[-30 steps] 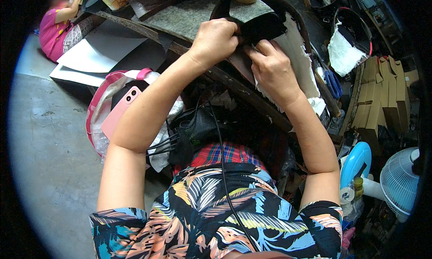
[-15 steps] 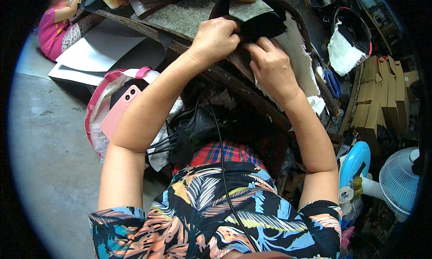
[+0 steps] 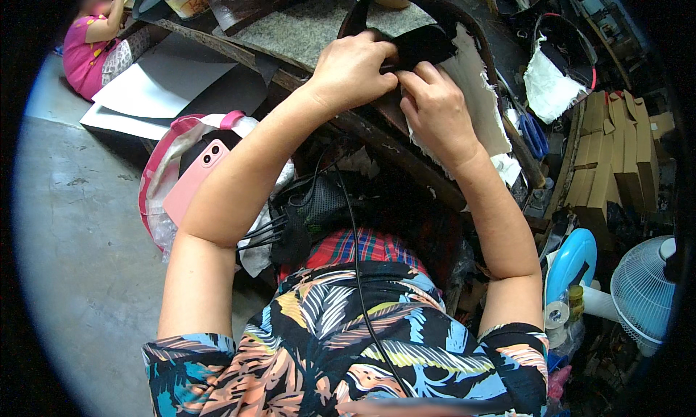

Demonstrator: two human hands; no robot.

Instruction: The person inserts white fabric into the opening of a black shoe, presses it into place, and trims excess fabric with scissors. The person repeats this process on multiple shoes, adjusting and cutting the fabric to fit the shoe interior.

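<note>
Black piece [image 3: 428, 46]; both hands pinching

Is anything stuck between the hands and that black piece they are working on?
Nothing visible. Both the left hand and the right hand are already on the black piece, pinching it where it lies over the white lining. The fingertips hide the exact spot they grip.

Grey concrete floor [image 3: 80, 257], cluttered workbench [image 3: 304, 33]
</note>
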